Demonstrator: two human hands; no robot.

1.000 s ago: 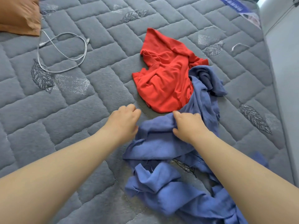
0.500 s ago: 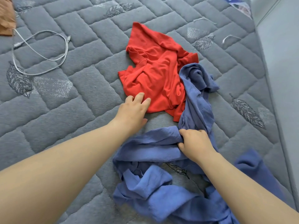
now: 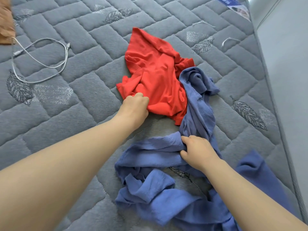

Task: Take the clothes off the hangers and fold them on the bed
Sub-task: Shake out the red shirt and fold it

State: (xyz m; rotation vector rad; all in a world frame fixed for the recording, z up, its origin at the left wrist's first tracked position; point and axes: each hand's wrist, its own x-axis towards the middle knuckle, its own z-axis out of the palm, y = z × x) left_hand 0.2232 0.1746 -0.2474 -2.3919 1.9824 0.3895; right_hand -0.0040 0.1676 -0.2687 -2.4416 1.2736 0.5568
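Bright even daylight, soft faint shadows, no glare, wide-angle bending at edges

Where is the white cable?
The white cable lies looped on the grey bed at the upper left of the head view, beside the brown pillow and left of the red shirt.

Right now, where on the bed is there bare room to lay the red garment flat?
Bare mattress between the white cable and the red garment, left of the left hand. A narrower strip right of the blue garment, toward the mattress edge. Crowded around the right hand.
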